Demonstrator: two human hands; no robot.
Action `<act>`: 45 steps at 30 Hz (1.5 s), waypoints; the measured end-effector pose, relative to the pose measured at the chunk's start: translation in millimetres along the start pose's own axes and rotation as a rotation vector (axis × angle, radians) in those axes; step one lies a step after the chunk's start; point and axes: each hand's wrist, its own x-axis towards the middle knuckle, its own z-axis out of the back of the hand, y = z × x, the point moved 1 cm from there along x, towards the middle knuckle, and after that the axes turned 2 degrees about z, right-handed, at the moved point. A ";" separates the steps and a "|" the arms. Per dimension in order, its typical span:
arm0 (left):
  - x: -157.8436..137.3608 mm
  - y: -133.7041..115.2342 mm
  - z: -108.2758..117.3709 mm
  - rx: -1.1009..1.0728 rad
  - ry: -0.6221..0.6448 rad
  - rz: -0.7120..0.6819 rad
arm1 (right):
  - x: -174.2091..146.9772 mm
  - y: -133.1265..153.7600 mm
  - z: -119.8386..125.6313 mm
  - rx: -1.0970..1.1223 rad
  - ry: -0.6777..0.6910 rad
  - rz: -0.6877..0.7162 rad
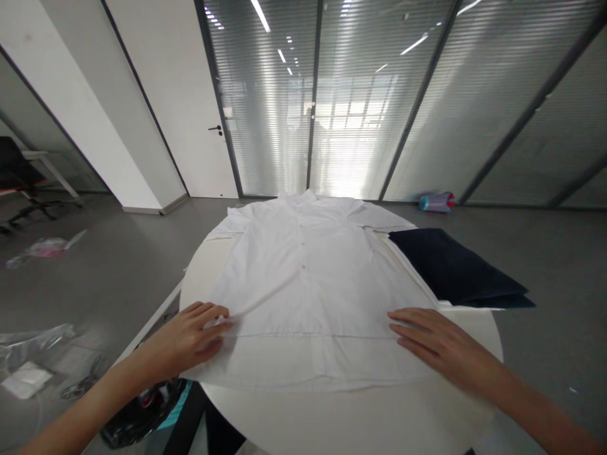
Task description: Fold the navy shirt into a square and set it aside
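A white short-sleeved button-up shirt (pixel 303 284) lies spread out, front side up, with its collar at the far end and its hem towards me. A crease runs across it a little above the hem. At the shirt's lower left edge, my left hand (pixel 199 335) rests with bent fingers apart, the fingertips on the cloth. My right hand (pixel 429 341) touches the lower right side, its fingers stretched out and slightly spread. Under the shirt is a round white table (pixel 351 420).
Folded dark navy cloth (pixel 455 268) overhangs the table's right edge. On the floor lie a blue and pink package (pixel 436 202) and clear plastic wrapping (pixel 38 341). A black bag (pixel 142 414) sits below the table's left side. An office chair (pixel 19 174) stands far left.
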 end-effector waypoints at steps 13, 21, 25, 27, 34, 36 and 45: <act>-16.9 11.6 -5.4 0.082 -0.039 0.045 | -15.5 -11.3 8.1 -0.034 -0.066 -0.009; -40.3 25.3 -5.2 0.062 -0.064 0.364 | -11.6 -0.8 7.4 0.037 -0.274 -0.191; -45.3 27.2 -8.1 -0.055 -0.122 0.363 | -9.0 3.0 8.9 0.201 -0.325 -0.308; -46.0 27.8 -9.9 -0.082 -0.181 0.352 | -8.7 2.8 9.5 0.233 -0.344 -0.314; -52.6 30.6 -18.9 -0.103 -0.231 0.293 | -15.6 -1.3 6.1 0.135 -0.393 -0.189; -54.8 29.3 -18.3 -0.077 -0.238 0.248 | -20.6 -3.5 2.2 0.111 -0.347 -0.136; -60.1 18.5 -7.5 0.021 -0.233 0.132 | -33.1 -4.3 -4.7 0.145 -0.312 -0.089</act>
